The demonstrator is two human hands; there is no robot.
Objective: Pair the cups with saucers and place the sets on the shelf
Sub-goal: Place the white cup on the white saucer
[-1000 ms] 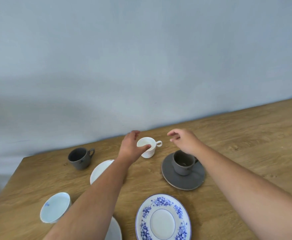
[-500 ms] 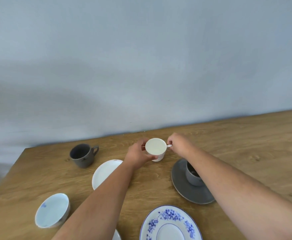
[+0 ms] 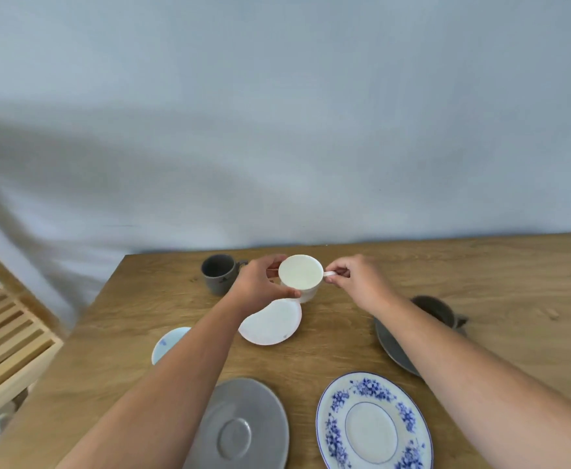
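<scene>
Wooden worktop [image 3: 361, 336] against a pale grey-blue wall. A slatted wooden shelf [image 3: 4, 336] stands just off its left edge. Far left on the worktop, a dark grey cup [image 3: 217, 273], upright, handle to the right, close behind the left hand. A white saucer [image 3: 272, 321] lies just below the held cup, partly covered by the left wrist. A small white bowl with a blue mark [image 3: 167, 343] shows beside the left forearm, half hidden by it. Near edge: an empty grey saucer [image 3: 243, 428] and, just right of it, a blue-flowered saucer [image 3: 373, 424], also empty. To the right, a second grey cup [image 3: 438, 309] sits on a dark grey saucer [image 3: 390, 343]; the right forearm crosses over both. The white cup [image 3: 301, 275] is held between both hands, above the far edge of the white saucer; whether it touches anything below cannot be told. Left hand [image 3: 260, 286]: fingers curled round the cup's left side, thumb under the near rim. Right hand [image 3: 358, 282]: fingers bunched, pinching the small handle. No writing or brand legible on any piece.
</scene>
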